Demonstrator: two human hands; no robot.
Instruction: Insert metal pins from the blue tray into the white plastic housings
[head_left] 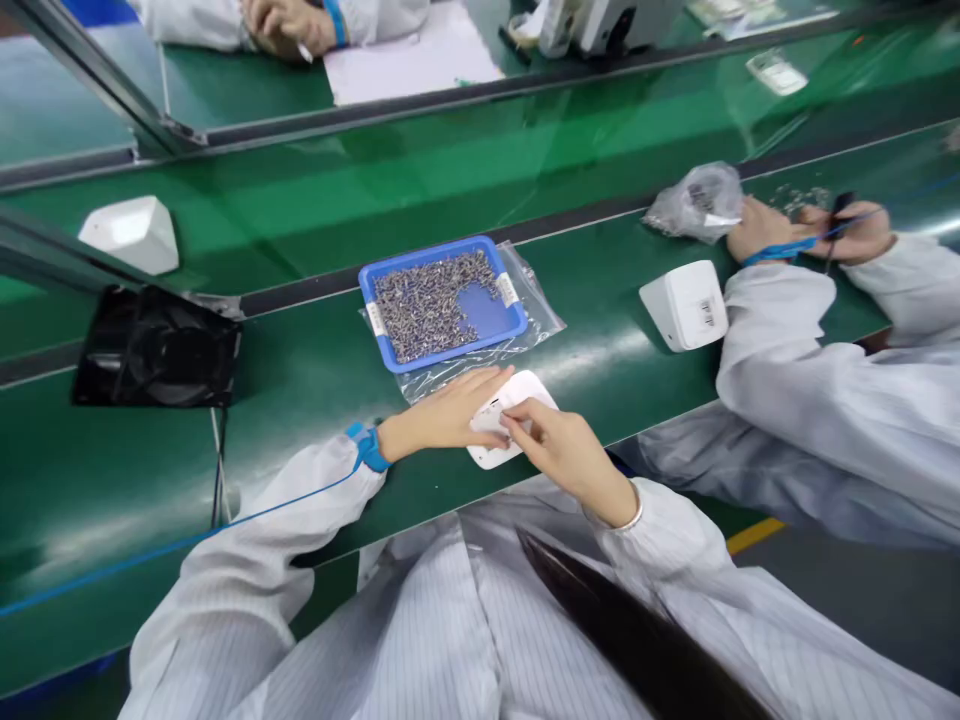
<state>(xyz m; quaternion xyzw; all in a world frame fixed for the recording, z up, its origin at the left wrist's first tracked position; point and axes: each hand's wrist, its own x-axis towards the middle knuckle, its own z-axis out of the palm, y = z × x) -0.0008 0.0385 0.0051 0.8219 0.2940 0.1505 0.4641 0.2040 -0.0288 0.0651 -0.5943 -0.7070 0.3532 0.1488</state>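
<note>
A white plastic housing point(534, 388) with rounded corners lies on the green bench in front of me. My left hand point(448, 410) rests over its left side, fingers stretched along the far part and thumb along the near part, holding it. Above its face, my right hand point(574, 455) is closed in a pinch; anything between the fingertips is too small to make out. Just beyond my hands sits a blue tray point(486, 312) of small metal screws point(420, 300). A clear plastic bag point(536, 290) lies under the tray.
A black fan point(161, 350) stands at left, its cable hanging nearby. To the right is another white housing point(686, 305), beside a co-worker's hands point(851, 235) and a bag of small parts point(701, 203). A glossy green panel runs behind the bench. A blue wrist cord point(262, 512) trails left.
</note>
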